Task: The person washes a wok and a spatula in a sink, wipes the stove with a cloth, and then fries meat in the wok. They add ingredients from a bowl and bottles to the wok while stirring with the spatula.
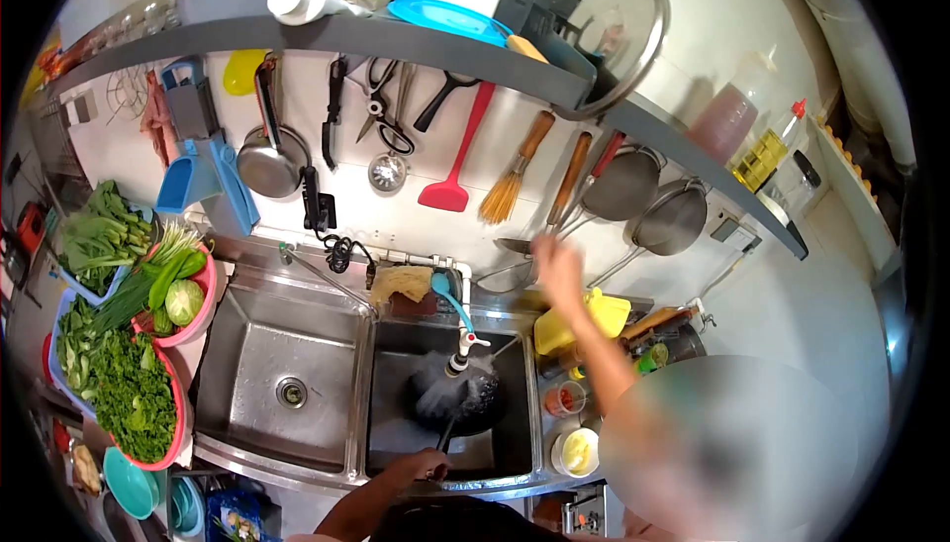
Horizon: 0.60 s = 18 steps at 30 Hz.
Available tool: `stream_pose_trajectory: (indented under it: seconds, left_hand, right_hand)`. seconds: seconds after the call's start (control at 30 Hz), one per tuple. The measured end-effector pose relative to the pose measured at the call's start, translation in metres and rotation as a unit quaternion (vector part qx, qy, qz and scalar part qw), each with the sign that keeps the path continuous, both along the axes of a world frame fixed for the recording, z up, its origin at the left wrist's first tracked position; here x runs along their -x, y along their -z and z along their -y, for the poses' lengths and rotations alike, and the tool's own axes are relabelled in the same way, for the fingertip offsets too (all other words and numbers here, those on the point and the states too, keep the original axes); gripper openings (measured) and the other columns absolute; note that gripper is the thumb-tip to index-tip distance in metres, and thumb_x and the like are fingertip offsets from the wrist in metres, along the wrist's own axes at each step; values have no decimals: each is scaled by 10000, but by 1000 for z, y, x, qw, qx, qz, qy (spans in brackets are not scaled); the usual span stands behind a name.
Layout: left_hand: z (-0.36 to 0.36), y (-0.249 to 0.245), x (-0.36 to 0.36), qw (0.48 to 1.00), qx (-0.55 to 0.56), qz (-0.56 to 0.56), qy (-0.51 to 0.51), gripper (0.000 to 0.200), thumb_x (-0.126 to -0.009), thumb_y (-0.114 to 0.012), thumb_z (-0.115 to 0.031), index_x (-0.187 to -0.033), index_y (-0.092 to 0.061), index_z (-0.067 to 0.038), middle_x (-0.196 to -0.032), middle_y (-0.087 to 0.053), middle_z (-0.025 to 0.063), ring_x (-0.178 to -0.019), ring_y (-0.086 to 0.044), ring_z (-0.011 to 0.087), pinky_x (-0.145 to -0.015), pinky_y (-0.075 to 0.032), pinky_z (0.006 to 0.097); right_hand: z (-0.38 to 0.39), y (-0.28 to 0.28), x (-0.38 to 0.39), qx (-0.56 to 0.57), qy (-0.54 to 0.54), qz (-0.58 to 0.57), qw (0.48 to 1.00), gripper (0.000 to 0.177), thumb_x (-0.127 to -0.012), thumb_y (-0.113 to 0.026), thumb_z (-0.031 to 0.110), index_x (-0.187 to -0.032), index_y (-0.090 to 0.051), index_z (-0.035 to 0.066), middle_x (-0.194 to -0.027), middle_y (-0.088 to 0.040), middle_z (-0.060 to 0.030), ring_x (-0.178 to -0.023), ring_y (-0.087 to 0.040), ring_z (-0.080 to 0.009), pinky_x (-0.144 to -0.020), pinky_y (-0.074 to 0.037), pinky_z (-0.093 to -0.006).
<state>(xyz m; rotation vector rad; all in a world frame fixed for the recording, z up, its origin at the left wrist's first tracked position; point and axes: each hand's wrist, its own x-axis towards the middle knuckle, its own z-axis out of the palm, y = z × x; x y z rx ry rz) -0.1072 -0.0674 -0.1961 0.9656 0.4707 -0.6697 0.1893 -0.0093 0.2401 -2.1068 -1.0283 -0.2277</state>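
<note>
The left hand (426, 465) is closed around the dark handle of a round black wok (480, 405), which sits in the right basin (396, 349) of a double stainless-steel sink. Water falls into the wok from a white tap with a red-marked handle (458, 362), and the wok holds foamy water. The right hand (560, 270) is raised near the wall, below a straw-coloured brush with a wooden handle (520, 171); it is blurred, so how far open it is and whether it holds anything cannot be told.

The left basin (267, 344) has a round metal drain. On the counter to its left, a round pink basket (205, 306) contains a pale green cabbage, long green peppers and other greens. Below it, a red-pink basket (181, 423) is heaped with curly leafy greens, and blue baskets (61, 369) beside these carry more leafy vegetables. A teal bowl (132, 483) is at the lower left.

Right of the sink are a yellow plastic container (604, 314), a clear cup with red contents (565, 398) and, just below the cup, a white tub with yellowish contents (575, 453). On the grey shelf (435, 52) above, a clear bottle with a red cap (762, 158) holds yellow liquid, near a larger clear container of pinkish liquid (730, 111).
</note>
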Motion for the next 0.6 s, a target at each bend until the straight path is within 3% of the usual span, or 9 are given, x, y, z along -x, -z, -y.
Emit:
stream_pose_trajectory:
  seconds: [0.07,0.13,0.17,0.2,0.3,0.37,0.47,0.5,0.6]
  left_hand:
    - [7,-26,-1,992,116,-30,-47,239,-834,-586,-234,-684,-593,-48,-651,-595,77,-606,-554,179,-543,-426,328]
    - [16,-59,15,967,227,-74,-84,244,-846,-585,-218,-658,-564,-64,-630,-578,60,-580,-533,160,-556,-428,307]
    - [16,-80,18,922,339,-99,-158,173,-846,-578,-124,-696,-516,-65,-651,-557,52,-613,-515,142,-574,-431,279]
    - [14,-97,19,921,339,-106,-159,173,-846,-578,-124,-696,-516,-65,-651,-557,52,-613,-515,142,-574,-431,279]
    - [27,-129,29,780,574,-123,-215,137,-845,-556,-53,-745,-464,-66,-681,-478,23,-634,-488,123,-588,-424,258]
    - [43,-135,34,702,664,-115,-229,90,-853,-542,-48,-805,-466,-58,-719,-447,3,-646,-473,106,-613,-414,251]
    - [53,-156,45,662,709,-92,-223,65,-860,-531,-49,-870,-468,-41,-726,-434,0,-636,-465,96,-602,-403,256]
    - [57,-162,50,660,714,-72,-223,74,-870,-522,-55,-912,-466,-28,-731,-423,-8,-622,-457,82,-586,-389,254]
    - [59,-181,59,680,703,-56,-198,60,-879,-511,-62,-908,-470,-28,-729,-425,-14,-602,-444,73,-569,-377,246]
  right_hand:
    - [31,87,23,297,-40,35,953,214,-824,-533,206,-872,-661,41,-823,-642,-241,-807,-636,-394,-756,-490,-501]
    - [47,153,40,422,-44,21,905,252,-751,-595,157,-981,-627,60,-909,-654,-217,-875,-631,-390,-794,-498,-488]
    - [49,183,39,415,-41,24,909,273,-747,-606,156,-994,-603,39,-923,-655,-215,-877,-634,-386,-791,-506,-477]
    - [49,186,50,385,-57,13,921,225,-744,-613,158,-917,-618,15,-897,-652,-232,-873,-635,-387,-784,-511,-468]
    - [33,196,78,385,-14,-46,922,166,-761,-604,153,-814,-645,1,-887,-645,-259,-890,-627,-406,-776,-515,-463]
    - [25,203,92,367,21,-94,925,225,-787,-585,190,-871,-665,-3,-909,-647,-263,-889,-627,-411,-802,-505,-460]
    - [40,207,80,328,-8,-254,910,247,-798,-573,207,-920,-691,28,-937,-650,-241,-904,-630,-389,-831,-498,-435]
    - [55,197,83,288,-51,-233,928,248,-826,-522,114,-968,-676,-19,-790,-680,-145,-622,-664,-174,-542,-524,-290]
    - [101,146,97,198,-115,-419,879,250,-879,-482,67,-1048,-649,-7,-923,-676,-76,-648,-631,-118,-518,-489,-235]
